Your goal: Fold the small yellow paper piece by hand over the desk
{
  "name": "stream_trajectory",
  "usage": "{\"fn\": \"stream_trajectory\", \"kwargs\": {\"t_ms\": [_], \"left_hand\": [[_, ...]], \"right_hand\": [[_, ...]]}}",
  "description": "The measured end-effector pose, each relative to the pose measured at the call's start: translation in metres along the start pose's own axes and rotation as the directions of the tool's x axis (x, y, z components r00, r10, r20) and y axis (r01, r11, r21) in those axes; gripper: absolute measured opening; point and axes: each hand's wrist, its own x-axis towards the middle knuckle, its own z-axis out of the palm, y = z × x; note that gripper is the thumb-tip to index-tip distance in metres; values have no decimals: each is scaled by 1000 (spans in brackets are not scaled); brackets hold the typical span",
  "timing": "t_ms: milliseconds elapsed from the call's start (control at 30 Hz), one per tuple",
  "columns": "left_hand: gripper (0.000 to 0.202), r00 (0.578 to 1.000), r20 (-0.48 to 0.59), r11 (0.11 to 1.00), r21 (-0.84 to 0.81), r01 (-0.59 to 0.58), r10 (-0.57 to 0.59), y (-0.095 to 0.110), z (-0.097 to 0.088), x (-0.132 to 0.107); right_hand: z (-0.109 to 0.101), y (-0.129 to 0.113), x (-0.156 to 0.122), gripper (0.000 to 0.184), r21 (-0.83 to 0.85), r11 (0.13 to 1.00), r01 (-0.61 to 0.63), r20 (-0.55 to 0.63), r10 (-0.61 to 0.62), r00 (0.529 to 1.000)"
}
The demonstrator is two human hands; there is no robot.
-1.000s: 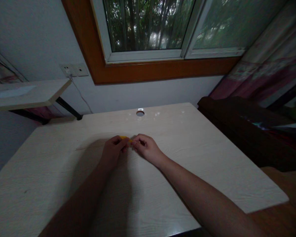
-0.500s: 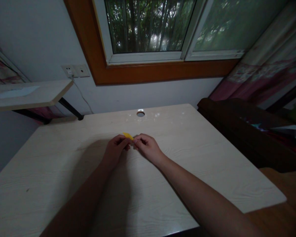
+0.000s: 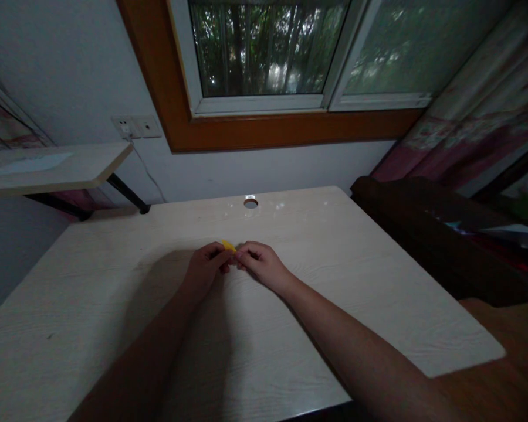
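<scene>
A small yellow piece (image 3: 228,245), thin and perhaps folded paper, shows between my two hands above the pale wood-grain table (image 3: 352,281). My left hand (image 3: 206,265) pinches it from the left with thumb and fingers. From the other side my right hand (image 3: 260,261) has its thumb and fingertips closed on its right end. The fingertips of both hands nearly meet and hide the lower part of the yellow piece.
At the table's back edge there is a round cable hole (image 3: 250,203). A raised shelf (image 3: 83,167) on black legs stands at the left, with a cable (image 3: 147,170) behind it. Dark wooden furniture (image 3: 405,217) stands beyond the right edge, under a curtain (image 3: 462,111).
Less of the yellow piece shows above the fingers now, and its tip sits slightly lower. My right hand has shifted a little to the left, closer to my left.
</scene>
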Motion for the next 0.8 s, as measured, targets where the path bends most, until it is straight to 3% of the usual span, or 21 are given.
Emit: {"fn": "stream_trajectory", "kwargs": {"t_ms": [133,300,533,800], "left_hand": [[18,1000,-11,998,-60,3,-3,1,2,-2],[22,999,-20,999,-17,-41,41,0,4,-2],[21,999,-15,999,32,-35,35,2,3,2],[30,997,-57,993,114,-42,49,2,2,-1]], "right_hand": [[1,-2,-1,22,50,999,-9,3,9,1000],[3,-2,-1,26,108,994,2,-7,-1,1000],[3,4,2,29,-28,998,48,-52,-49,997],[5,0,-1,34,-106,994,32,-2,-33,999]]}}
